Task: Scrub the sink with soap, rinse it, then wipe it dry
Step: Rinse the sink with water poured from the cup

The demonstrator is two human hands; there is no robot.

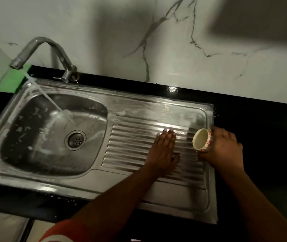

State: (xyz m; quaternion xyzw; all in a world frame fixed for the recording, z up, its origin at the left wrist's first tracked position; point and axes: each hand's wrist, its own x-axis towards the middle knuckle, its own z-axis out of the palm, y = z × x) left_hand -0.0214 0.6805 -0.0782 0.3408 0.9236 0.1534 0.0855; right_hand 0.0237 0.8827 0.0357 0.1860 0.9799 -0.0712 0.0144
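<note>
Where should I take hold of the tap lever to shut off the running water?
Probably pinch the thin lever near its free tip, coming from the front over the basin. It juts sideways from the tap base, on the spout's side, clear of the wall.

Bare forearms (121,194), red sleeve (65,229) with a pale stripe, long pale nails (165,130) on left grip (163,151)

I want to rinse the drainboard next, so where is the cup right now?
Head view, right side: the cup lies tipped in the right hand over the right end of the drainboard, next to the flat left hand.
</note>
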